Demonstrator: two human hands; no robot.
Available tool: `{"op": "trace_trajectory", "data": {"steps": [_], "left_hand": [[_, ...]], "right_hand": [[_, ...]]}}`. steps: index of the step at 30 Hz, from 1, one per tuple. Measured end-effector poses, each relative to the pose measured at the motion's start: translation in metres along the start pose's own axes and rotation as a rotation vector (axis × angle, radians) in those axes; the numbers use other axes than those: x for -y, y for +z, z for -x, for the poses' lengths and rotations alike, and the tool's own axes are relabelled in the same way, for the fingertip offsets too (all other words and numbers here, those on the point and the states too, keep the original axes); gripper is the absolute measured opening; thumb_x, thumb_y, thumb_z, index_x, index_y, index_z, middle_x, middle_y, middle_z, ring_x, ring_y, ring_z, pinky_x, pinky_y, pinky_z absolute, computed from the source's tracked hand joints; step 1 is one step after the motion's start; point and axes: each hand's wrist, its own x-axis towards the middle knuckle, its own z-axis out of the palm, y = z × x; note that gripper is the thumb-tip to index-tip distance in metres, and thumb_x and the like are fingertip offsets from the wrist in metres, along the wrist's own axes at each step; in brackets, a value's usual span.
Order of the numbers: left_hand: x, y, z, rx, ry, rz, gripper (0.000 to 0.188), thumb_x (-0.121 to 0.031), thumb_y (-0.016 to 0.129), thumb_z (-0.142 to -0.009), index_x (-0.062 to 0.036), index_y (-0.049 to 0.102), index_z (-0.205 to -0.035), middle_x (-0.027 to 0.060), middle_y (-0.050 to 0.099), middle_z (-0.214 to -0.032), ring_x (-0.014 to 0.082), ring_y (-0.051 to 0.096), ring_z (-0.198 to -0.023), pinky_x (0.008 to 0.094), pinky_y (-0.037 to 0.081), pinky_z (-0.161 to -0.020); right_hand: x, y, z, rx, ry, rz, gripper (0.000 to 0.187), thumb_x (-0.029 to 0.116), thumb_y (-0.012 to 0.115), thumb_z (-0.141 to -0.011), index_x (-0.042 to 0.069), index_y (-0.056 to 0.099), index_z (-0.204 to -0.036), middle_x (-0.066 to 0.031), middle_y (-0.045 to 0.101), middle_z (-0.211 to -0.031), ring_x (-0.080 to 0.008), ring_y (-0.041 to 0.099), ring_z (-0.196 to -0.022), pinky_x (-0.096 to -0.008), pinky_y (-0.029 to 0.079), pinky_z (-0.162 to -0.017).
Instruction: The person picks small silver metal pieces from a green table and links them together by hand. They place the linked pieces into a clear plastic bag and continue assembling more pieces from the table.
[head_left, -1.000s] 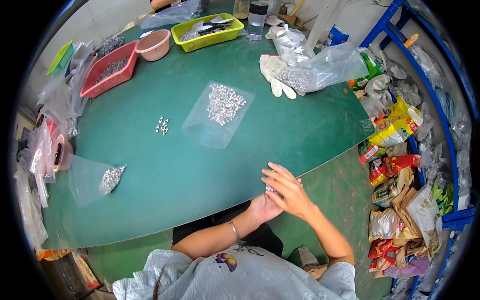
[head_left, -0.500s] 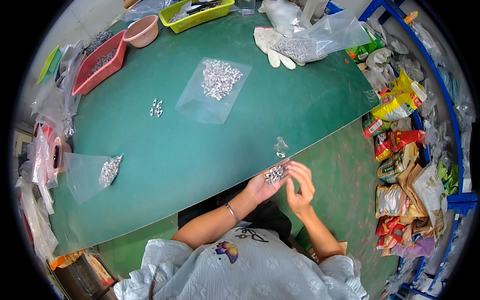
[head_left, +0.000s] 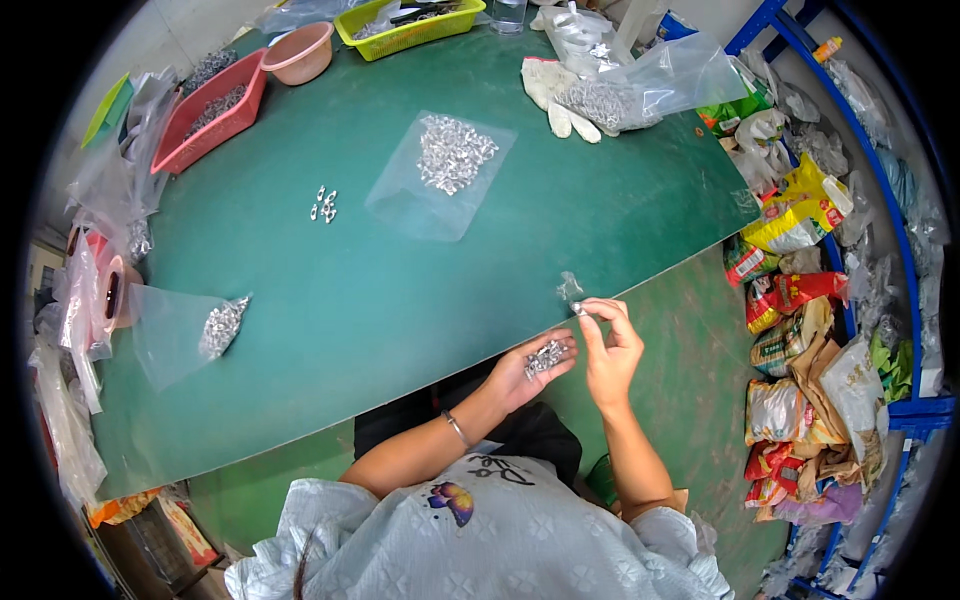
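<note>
My left hand [head_left: 512,380], palm up at the table's near edge, is cupped around a heap of small silver metal clasps [head_left: 545,359]. Just to its right, my right hand [head_left: 612,352] pinches a single silver clasp [head_left: 577,308] between thumb and fingertips. A tiny clear plastic bag [head_left: 569,286] lies on the green table right beyond those fingertips. Farther off, a flat clear bag [head_left: 395,205] carries a big pile of silver clasps [head_left: 453,154]. Several loose clasps [head_left: 324,204] lie to its left.
Another clear bag [head_left: 165,325] with clasps is at the left. Along the back stand a red basket [head_left: 215,130], a pink bowl [head_left: 298,55] and a yellow-green basket [head_left: 415,35]. A white glove [head_left: 545,80] lies beside a filled bag [head_left: 660,85]. Blue shelving [head_left: 900,230] holds packages on the right.
My right hand has moved up and right, away from my left palm, to the clasp beside the tiny bag, and now pinches it. The head view has shifted slightly.
</note>
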Motion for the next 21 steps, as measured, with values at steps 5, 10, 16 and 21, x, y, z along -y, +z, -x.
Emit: {"op": "trace_trajectory", "data": {"steps": [5,10,16,21], "left_hand": [[-0.004,-0.007,0.008,-0.043,-0.016,-0.074,0.03,-0.028,0.045,-0.094,-0.002,0.059,-0.085,0.0137,0.062,-0.09,0.0235,0.061,-0.085,0.032,0.05,-0.075],[-0.01,0.019,0.032,-0.115,-0.175,-0.084,0.037,-0.036,0.046,-0.094,-0.0042,0.054,-0.076,0.0092,0.055,-0.076,0.0163,0.052,-0.065,0.0234,0.041,-0.051],[-0.038,0.079,0.073,-0.141,-0.135,-0.24,0.026,-0.027,0.056,-0.09,-0.0033,0.056,-0.08,0.0035,0.05,-0.069,0.0076,0.043,-0.054,0.0173,0.028,-0.039],[-0.054,0.116,0.095,-0.164,0.091,-0.434,0.021,-0.017,0.06,-0.088,0.002,0.059,-0.098,0.0019,0.049,-0.066,0.0057,0.04,-0.053,0.0171,0.027,-0.04]], "right_hand": [[0.027,-0.001,0.009,-0.042,0.204,-0.567,0.013,-0.002,0.06,-0.084,-0.004,0.058,-0.096,-0.009,0.058,-0.091,-0.0147,0.057,-0.086,-0.0262,0.044,-0.08],[0.041,-0.004,0.012,-0.001,0.149,-0.671,0.013,-0.004,0.061,-0.081,-0.004,0.057,-0.094,-0.0106,0.058,-0.092,-0.0164,0.056,-0.085,-0.0272,0.044,-0.078],[0.06,-0.011,0.014,0.075,0.13,-0.521,0.017,-0.01,0.059,-0.078,-0.004,0.058,-0.094,-0.0108,0.058,-0.092,-0.0167,0.053,-0.084,-0.0278,0.043,-0.075],[0.085,-0.012,0.009,0.176,0.006,-0.155,0.018,-0.011,0.062,-0.072,-0.003,0.062,-0.088,-0.0099,0.061,-0.087,-0.0189,0.054,-0.081,-0.028,0.043,-0.072]]}}
